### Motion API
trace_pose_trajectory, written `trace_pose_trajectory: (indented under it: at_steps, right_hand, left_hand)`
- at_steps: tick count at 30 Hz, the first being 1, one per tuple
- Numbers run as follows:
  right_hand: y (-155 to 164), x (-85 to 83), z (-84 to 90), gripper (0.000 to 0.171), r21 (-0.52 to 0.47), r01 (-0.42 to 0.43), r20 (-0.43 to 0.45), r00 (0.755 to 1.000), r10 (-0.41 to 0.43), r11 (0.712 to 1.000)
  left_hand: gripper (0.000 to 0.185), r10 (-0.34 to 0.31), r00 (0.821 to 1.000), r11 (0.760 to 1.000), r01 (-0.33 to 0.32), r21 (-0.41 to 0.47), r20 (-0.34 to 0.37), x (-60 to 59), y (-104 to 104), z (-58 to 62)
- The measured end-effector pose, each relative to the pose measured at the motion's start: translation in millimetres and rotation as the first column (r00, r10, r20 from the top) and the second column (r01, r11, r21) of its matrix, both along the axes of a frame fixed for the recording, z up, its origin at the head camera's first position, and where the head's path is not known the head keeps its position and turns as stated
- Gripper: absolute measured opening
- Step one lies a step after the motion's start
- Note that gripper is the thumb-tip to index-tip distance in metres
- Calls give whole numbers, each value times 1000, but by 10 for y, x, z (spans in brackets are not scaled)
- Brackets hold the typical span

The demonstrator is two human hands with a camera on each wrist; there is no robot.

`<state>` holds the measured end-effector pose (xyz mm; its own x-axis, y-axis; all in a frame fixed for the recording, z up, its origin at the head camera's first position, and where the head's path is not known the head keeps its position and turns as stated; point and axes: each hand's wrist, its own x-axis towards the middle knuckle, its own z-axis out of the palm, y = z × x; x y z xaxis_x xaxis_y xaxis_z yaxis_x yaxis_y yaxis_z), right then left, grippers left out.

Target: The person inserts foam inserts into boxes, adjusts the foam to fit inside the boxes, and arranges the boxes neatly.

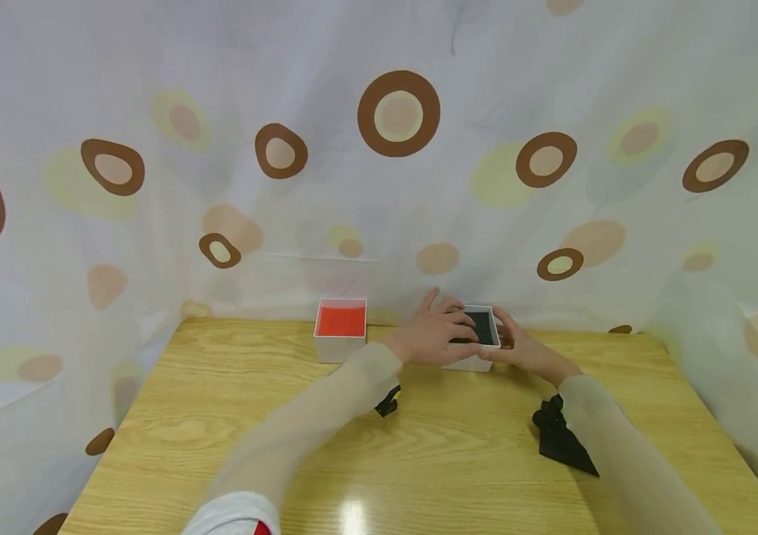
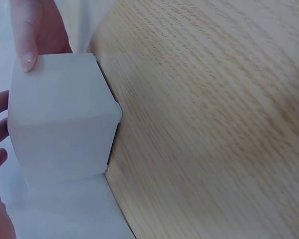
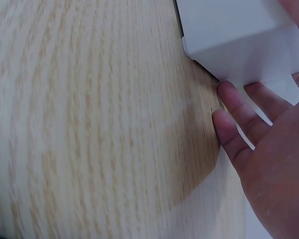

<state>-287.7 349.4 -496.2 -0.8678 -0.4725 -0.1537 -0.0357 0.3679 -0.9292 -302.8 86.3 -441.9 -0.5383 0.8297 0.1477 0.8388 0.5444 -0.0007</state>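
A small white box [image 1: 471,364] with a dark inside stands at the back of the wooden table, right of the middle. Over its open top my left hand [image 1: 435,336] spreads its extended fingers. My right hand [image 1: 526,354] grips the box from the right, thumb along the front wall and fingers toward the far side. In the left wrist view the right thumb presses on the box wall [image 2: 60,94], while the left fingertips show beside the box. In the right wrist view the lower right fingers [image 3: 241,112] lie near the box's bottom corner.
A second white box [image 1: 340,349], with a red inside, stands to the left near the back edge. Patterned pale curtain [image 1: 325,200] hangs behind the table [image 1: 419,461]. Black pieces [image 1: 561,438] show beside both forearms.
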Motion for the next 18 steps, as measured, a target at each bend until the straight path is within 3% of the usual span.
trace_pose_trajectory:
  at_steps: [4,10,18]
  right_hand:
    - [22,-8,-24,97,-1,-30,-22,999,30,1000]
    - [38,-11,-16,95,11,-41,-50,998,41,999]
    - [43,7,-25,93,9,-41,-56,998,41,999]
  left_hand:
    - [50,-25,999,998,26,-52,19,7,111,29]
    - [53,4,999,990,3,-142,51,-34,228,16]
    - [57,37,998,988,-28,-154,56,-70,286,-38]
